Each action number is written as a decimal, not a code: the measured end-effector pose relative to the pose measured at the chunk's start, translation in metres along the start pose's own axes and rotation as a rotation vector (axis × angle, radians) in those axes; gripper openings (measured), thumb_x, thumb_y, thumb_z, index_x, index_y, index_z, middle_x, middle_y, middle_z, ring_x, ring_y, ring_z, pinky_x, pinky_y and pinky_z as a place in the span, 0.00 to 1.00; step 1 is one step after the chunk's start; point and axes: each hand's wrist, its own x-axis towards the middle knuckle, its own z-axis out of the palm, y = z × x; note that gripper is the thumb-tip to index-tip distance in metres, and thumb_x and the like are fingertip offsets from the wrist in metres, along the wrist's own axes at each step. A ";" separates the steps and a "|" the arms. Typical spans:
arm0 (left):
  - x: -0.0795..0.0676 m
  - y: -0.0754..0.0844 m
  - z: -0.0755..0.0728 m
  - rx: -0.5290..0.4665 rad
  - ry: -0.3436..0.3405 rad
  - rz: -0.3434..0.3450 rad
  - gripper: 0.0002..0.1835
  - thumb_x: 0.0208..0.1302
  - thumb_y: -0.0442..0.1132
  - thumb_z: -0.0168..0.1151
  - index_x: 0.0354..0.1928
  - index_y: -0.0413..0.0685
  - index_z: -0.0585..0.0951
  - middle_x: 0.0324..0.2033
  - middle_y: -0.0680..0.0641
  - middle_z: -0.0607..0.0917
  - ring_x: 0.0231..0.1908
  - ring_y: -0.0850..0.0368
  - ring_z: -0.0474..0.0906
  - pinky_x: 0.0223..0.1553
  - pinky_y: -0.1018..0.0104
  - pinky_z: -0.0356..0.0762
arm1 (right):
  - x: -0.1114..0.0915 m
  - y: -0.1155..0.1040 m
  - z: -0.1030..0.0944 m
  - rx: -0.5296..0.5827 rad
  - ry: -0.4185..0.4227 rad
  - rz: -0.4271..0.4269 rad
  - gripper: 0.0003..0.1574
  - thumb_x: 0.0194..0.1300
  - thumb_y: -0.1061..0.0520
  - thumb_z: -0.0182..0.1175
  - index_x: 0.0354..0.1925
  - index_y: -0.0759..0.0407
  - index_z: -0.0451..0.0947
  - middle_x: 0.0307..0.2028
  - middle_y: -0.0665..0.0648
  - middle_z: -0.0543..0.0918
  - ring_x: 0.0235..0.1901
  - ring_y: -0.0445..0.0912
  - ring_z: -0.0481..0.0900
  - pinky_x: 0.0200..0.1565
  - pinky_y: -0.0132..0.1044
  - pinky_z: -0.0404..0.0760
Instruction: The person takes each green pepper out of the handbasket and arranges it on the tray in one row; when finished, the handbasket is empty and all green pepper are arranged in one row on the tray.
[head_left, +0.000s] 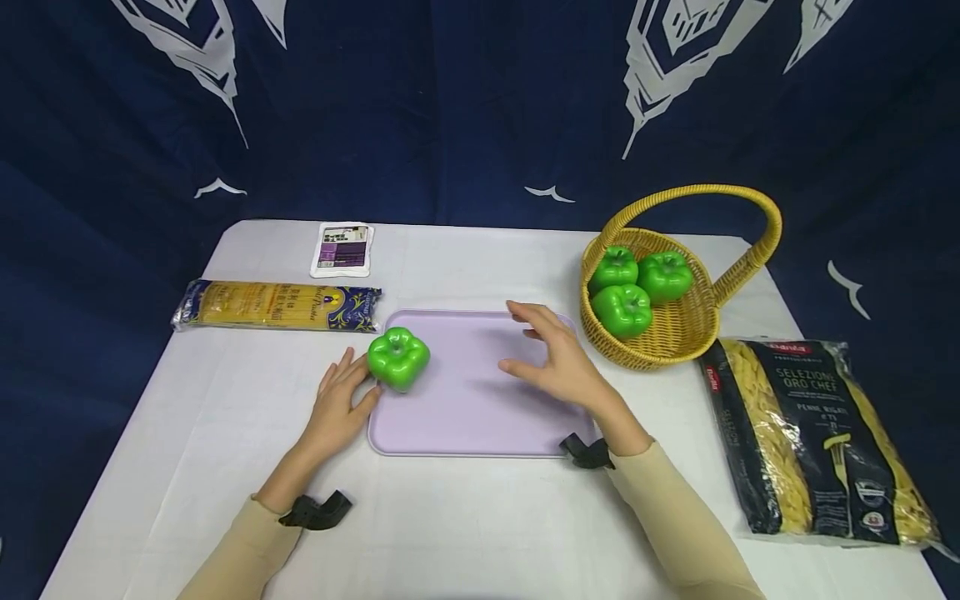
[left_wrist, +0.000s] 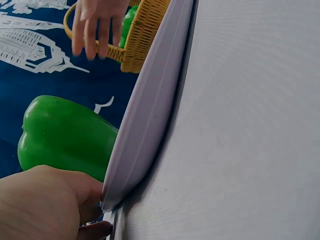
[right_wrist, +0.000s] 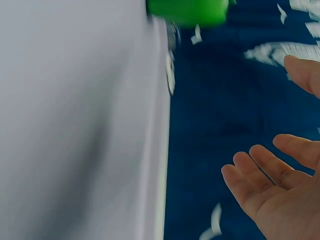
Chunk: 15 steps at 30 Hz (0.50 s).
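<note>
A glossy green bell pepper rests at the left end of a lilac tray. My left hand lies beside it, fingers extended, with fingertips right at the pepper and the tray's left rim. The left wrist view shows the thumb side of this hand at the rim, under the bell pepper. Over the tray's right part hovers my right hand, thumb and fingers spread apart and holding nothing. In the right wrist view its palm and fingers are bare, apart from the pepper at the top.
A yellow wicker basket with three green peppers stands at the back right, its handle raised. Before it lies a large penne bag. A spaghetti pack and a small white-and-purple packet lie at the back left.
</note>
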 end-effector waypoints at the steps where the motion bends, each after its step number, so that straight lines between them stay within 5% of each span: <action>1: 0.000 0.000 0.000 0.001 -0.002 -0.002 0.28 0.66 0.37 0.57 0.66 0.34 0.69 0.68 0.35 0.68 0.74 0.35 0.48 0.74 0.38 0.37 | -0.004 0.002 -0.008 -0.003 0.030 0.007 0.49 0.53 0.58 0.74 0.70 0.61 0.64 0.64 0.62 0.72 0.63 0.54 0.71 0.63 0.50 0.76; 4: -0.001 0.000 -0.001 0.002 -0.004 -0.007 0.28 0.67 0.37 0.57 0.67 0.34 0.69 0.69 0.35 0.68 0.75 0.35 0.48 0.74 0.38 0.37 | -0.017 0.009 -0.033 -0.020 0.128 0.016 0.48 0.52 0.63 0.74 0.68 0.63 0.65 0.63 0.64 0.72 0.62 0.57 0.72 0.61 0.49 0.77; 8: -0.001 -0.001 -0.002 0.003 -0.009 -0.011 0.28 0.67 0.38 0.57 0.67 0.35 0.69 0.69 0.35 0.68 0.75 0.35 0.48 0.74 0.38 0.36 | -0.032 0.016 -0.064 0.018 0.270 0.029 0.45 0.52 0.71 0.70 0.67 0.67 0.66 0.60 0.67 0.73 0.61 0.52 0.73 0.60 0.33 0.78; 11: -0.001 -0.001 -0.002 0.004 -0.009 -0.010 0.28 0.67 0.38 0.57 0.67 0.35 0.69 0.69 0.35 0.68 0.75 0.35 0.47 0.74 0.38 0.36 | -0.040 0.023 -0.084 0.055 0.383 0.028 0.43 0.52 0.76 0.67 0.67 0.69 0.66 0.59 0.60 0.73 0.59 0.43 0.74 0.57 0.21 0.75; 15: -0.001 -0.001 -0.001 -0.003 -0.008 -0.007 0.28 0.67 0.37 0.57 0.67 0.34 0.69 0.69 0.35 0.68 0.75 0.35 0.47 0.74 0.38 0.36 | -0.048 0.034 -0.105 0.031 0.504 0.032 0.43 0.51 0.77 0.66 0.66 0.69 0.68 0.57 0.48 0.74 0.57 0.35 0.74 0.55 0.19 0.75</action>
